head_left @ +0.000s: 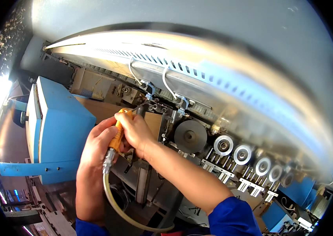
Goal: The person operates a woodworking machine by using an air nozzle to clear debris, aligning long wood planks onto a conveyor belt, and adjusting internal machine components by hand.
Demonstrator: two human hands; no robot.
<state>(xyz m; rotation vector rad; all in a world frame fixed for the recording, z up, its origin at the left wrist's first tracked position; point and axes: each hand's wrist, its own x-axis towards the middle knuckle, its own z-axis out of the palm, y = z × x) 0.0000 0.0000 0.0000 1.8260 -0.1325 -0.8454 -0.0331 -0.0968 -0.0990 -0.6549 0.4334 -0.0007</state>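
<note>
Here the left hand (95, 147) wraps the orange hose tool (116, 138), the right hand (138, 131) curls over its upper end, between the blue box's (62, 126) right edge and the grey wheel (190, 136). Steady grip, pale hose (112, 201) wheel-clear: that's best.

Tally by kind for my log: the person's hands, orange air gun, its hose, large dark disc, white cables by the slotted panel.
Hands: 2
Orange air gun: 1
Pale hose: 1
Large dark disc: 1
White cables: 2
Total: 7
</note>
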